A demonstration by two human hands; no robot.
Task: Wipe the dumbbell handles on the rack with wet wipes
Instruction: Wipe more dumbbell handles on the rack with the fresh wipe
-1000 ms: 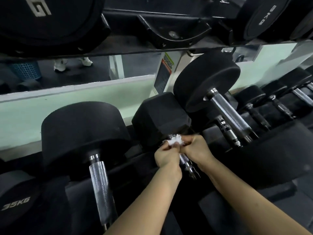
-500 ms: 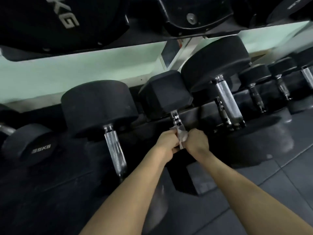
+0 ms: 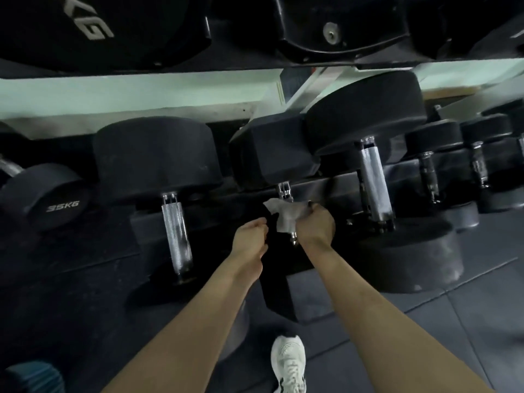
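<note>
The wet wipe [image 3: 283, 215] is draped round the chrome handle [image 3: 284, 192] of the hex dumbbell [image 3: 272, 154], which lies on the lower rack rail [image 3: 334, 188]. The right grip [image 3: 313, 226] is clamped on the wipe from the right, with fingers and thumb curled over its right edge. A short bare length of handle shows above the wipe, and its lower end pokes out beneath, just beside the right wrist. The left grip [image 3: 251, 236] sits just left of the wipe with a dark gap between them. Its fingers are curled inward, but against the black rubber it cannot be told whether they hold anything.

The dumbbell's near head [image 3: 280, 293] is a dark block, largely lost in shadow. The upper shelf [image 3: 255, 66] is cut off by the top edge. Blur softens the small dumbbells [image 3: 428, 165] at the far right.

To the left, a round dumbbell [image 3: 153, 154] has its knurled handle near and uncovered. To the right, a bigger round dumbbell [image 3: 365, 114] overlaps the hex head's corner, and its handle is close by the right grip. Below, a white shoe [image 3: 287, 364] stands on the tiled floor [image 3: 453, 321].
</note>
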